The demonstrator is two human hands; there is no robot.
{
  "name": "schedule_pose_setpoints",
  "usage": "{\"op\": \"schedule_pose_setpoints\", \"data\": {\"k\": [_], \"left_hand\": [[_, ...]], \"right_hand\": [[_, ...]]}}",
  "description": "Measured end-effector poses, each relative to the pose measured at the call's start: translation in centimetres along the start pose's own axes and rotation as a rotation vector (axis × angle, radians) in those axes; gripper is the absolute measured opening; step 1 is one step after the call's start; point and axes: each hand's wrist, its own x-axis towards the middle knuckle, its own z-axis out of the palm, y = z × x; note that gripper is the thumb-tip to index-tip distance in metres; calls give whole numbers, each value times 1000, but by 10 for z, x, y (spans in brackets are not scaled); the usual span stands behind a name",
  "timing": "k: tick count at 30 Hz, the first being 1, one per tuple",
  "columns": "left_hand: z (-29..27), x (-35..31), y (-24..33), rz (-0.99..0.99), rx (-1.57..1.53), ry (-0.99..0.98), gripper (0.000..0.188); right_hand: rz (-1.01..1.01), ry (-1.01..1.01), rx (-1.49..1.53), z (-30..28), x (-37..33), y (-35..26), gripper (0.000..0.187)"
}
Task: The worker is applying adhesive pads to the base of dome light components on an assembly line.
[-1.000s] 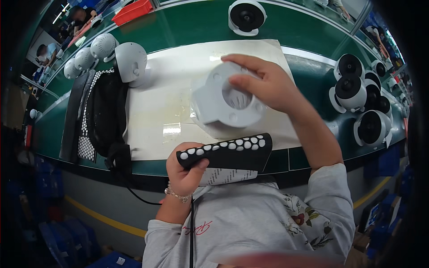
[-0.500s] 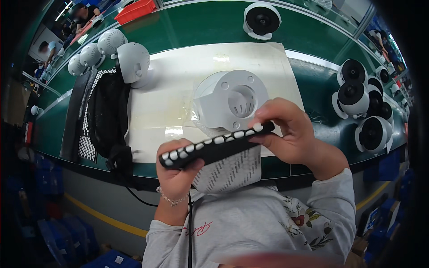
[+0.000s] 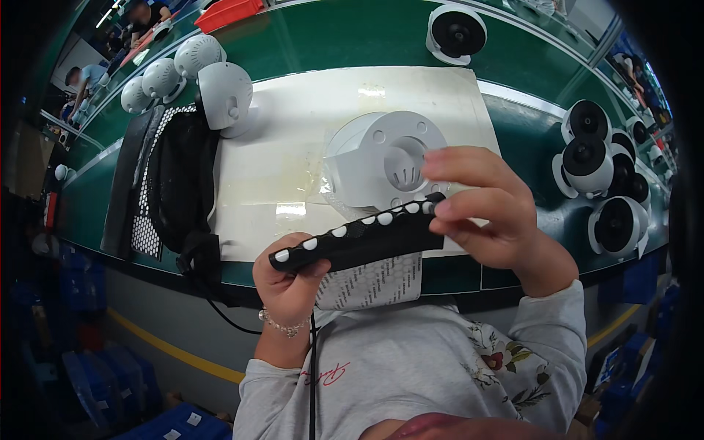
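While the left hand grips the black sheet just before the white housing, the right hand bends at the sheet's right end; I cannot tell if it pinches anything. An uneven pull could fold the white dots.

Some fingers of the left hand disappeared behind the flexible black sheet with round white dots, which also hid part of the white plastic base with a round recess. Whether the right hand gripped a dot was too small to tell. The upper edge cut off a red plastic tray.
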Motion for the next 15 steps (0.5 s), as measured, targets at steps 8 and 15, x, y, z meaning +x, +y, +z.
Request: {"op": "schedule_pose_setpoints", "data": {"k": [8, 15], "left_hand": [[4, 2, 2, -3, 59, -87, 12], [2, 4, -2, 91, 178, -133, 18]], "right_hand": [[-61, 11, -78, 11, -7, -5, 41], [-159, 76, 76, 8, -2, -10, 44]]}}
